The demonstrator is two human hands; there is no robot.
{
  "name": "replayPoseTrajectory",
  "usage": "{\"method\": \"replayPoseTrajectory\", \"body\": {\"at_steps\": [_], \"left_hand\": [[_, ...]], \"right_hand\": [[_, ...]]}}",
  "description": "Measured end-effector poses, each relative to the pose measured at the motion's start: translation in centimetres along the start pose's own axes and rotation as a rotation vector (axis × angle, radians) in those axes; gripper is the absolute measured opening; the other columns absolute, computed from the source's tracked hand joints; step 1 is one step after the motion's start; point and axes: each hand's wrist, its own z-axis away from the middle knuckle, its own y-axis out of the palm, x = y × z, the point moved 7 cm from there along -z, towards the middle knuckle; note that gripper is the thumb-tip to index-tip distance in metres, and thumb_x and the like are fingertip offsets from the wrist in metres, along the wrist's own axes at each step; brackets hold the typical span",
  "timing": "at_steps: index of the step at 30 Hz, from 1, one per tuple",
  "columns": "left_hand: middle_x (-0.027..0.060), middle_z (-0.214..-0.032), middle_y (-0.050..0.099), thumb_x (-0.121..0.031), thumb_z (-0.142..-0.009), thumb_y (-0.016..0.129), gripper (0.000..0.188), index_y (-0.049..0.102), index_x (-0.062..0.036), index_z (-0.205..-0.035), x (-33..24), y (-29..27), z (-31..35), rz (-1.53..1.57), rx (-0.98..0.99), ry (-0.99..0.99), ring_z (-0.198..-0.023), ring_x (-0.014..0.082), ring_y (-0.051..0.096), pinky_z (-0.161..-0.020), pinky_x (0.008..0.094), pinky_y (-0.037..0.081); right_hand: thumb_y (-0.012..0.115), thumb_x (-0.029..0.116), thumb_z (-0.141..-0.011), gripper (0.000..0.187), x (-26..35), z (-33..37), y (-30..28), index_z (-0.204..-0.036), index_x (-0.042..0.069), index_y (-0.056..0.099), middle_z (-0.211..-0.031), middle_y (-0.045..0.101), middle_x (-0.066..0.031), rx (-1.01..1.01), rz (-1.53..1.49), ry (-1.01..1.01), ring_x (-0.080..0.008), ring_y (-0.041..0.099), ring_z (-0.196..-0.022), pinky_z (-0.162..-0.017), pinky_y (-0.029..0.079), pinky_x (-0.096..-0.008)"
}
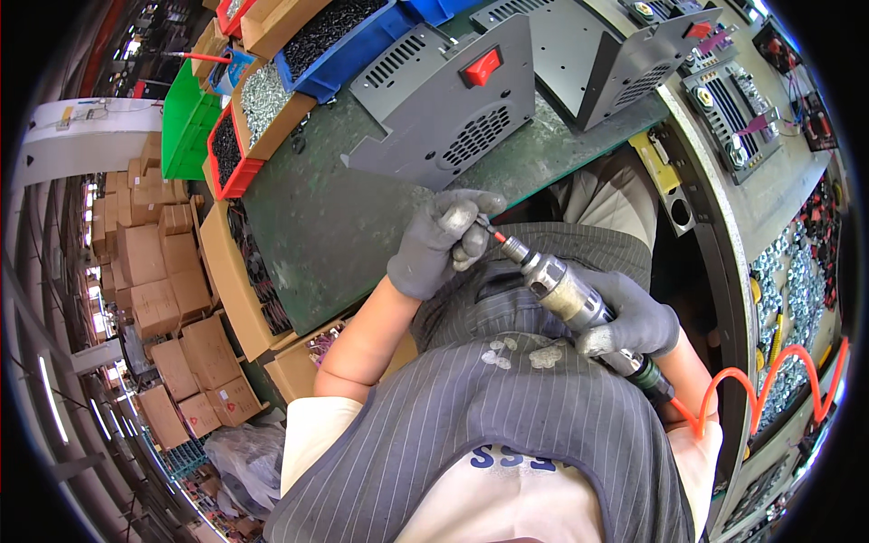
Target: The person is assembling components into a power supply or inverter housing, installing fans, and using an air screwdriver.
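My right hand, in a grey glove, is wrapped round the body of a pneumatic screwdriver. The tool slants up to the left, and a coiled orange air hose runs from its rear end. My gloved left hand is closed in a pinch at the tip of the screwdriver's bit. A small dark piece shows between those fingers, too small to name. Just beyond the hands, a grey metal panel with a red rocker switch and vent holes stands on the green work mat.
A second grey panel stands to the right. Blue bin of black screws, cardboard tray of silver screws and red bin sit far left. Metal frame edge and air hose lie right; stacked cartons left.
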Motion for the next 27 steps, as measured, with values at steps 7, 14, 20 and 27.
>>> {"method": "replayPoseTrajectory", "body": {"at_steps": [7,14,20,27], "left_hand": [[-0.0018,-0.058,0.041,-0.036,-0.092,0.051,0.045,0.055,0.0026,-0.115,0.9,1.6,-0.1,0.28,0.116,-0.099,-0.047,0.007,0.036,-0.044,0.0211,0.03],[0.0078,-0.09,0.062,-0.032,-0.09,0.051,0.042,0.055,-0.0005,-0.118,-5.4,-5.5,-0.2,-1.369,0.114,-0.025,-0.084,0.0152,0.057,-0.073,0.0286,0.045],[0.0084,-0.102,0.064,-0.032,-0.09,0.051,0.04,0.058,-0.0013,-0.116,-10.3,-7.1,-6.2,-0.68,-0.054,0.089,-0.092,0.0123,0.058,-0.082,0.027,0.046],[0.0083,-0.099,0.065,-0.032,-0.09,0.052,0.04,0.059,-0.0015,-0.115,-5.1,-4.6,-9.9,-0.94,0.091,0.064,-0.088,0.0116,0.058,-0.079,0.0262,0.046]], "right_hand": [[0.079,0.03,-0.064,0.057,0.0,-0.3,-1.4,-0.106,0.0,0.056,-0.088,0.056,-0.0054,-0.035,0.136,-0.072,-0.0129,0.052,-0.077,-0.072,0.044,-0.0276],[0.076,0.027,-0.068,0.047,-0.8,-0.4,-6.7,-0.099,0.0,0.056,-0.076,0.056,-0.0019,-0.343,0.17,-0.047,-0.0098,0.05,-0.068,-0.063,0.043,-0.027],[0.074,0.026,-0.069,0.046,-1.3,-2.0,-6.8,-0.1,-0.002,0.054,-0.077,0.054,-0.001,-0.317,-0.036,-0.068,-0.0087,0.05,-0.067,-0.062,0.042,-0.0245],[0.073,0.024,-0.071,0.044,-0.6,-2.6,-6.9,-0.101,-0.002,0.054,-0.077,0.055,-0.0011,-0.334,-0.076,-0.059,-0.0084,0.05,-0.066,-0.061,0.041,-0.0235]]}}
